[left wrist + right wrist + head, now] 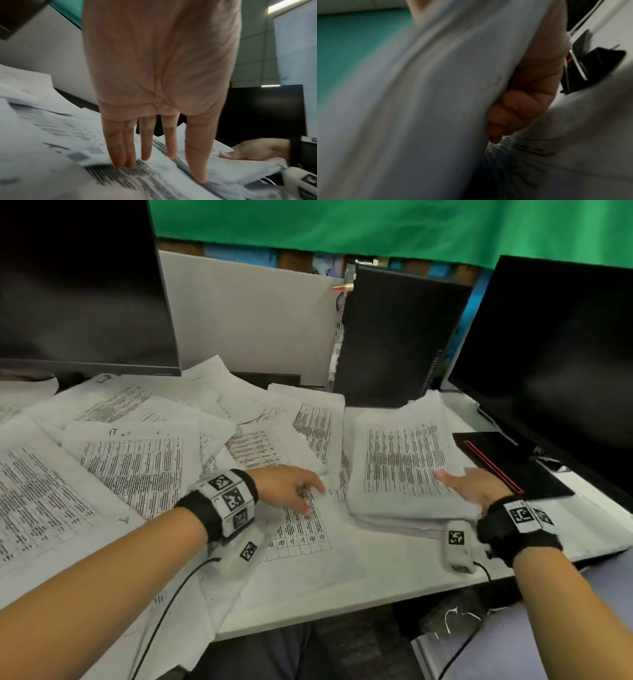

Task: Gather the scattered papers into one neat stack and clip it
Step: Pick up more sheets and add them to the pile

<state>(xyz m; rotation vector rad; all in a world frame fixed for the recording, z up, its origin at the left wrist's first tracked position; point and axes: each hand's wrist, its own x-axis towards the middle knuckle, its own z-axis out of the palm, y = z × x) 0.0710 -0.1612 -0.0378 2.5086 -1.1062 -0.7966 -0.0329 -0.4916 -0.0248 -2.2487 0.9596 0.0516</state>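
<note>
Sliding the next loose sheet (301, 529) across, keep your left hand (291, 487) flat, fingers straight, so it doesn't crumple; your right hand (479, 487) grips the stack (404, 460) at its near right corner, thumb on top. That stack lies on the desk (394, 570), long axis running away from you, print upright to you

Two big dark switched-off monitors (78, 285) (555, 364) sit at the back of the white worktop (394, 563), a black computer tower (400, 337) between them, green cloth backdrop (376, 224) hanging behind everything.
</note>
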